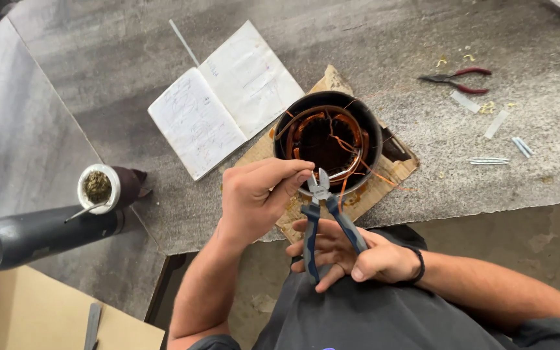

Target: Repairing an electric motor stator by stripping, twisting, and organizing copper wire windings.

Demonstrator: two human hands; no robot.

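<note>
Right now the right hand (358,256) is wrapped around the blue-and-grey handles of a pair of steel side cutters (322,214), their small jaws pointing up and resting at the near rim of the round black metal motor stator with copper windings (328,139), which sits on a torn scrap of brown cardboard (384,175) on the grey workbench (422,39). The left hand (254,198) is pressed together at the fingertips, seemingly pinching a thin copper wire just beside the cutter jaws; the wire itself is too fine to make out clearly there, so the pinch may be on the rim instead. The main risk, as I judge it, is closeness: the fingertips lie almost touching the blades, and a squeeze could nip skin. The handles look partly spread, so a slipping palm could snap them shut early. Loose orange strands stray out of the winding toward the cardboard, and the jaws could catch the wrong one or scrape its enamel. A cut end could spring toward the face. The stator is not clamped, and a pull could tip it toward the table edge. Well apart lie an open white notebook (225,97), red-handled pliers (458,79) and a metal cup of green herb (98,188).
</note>
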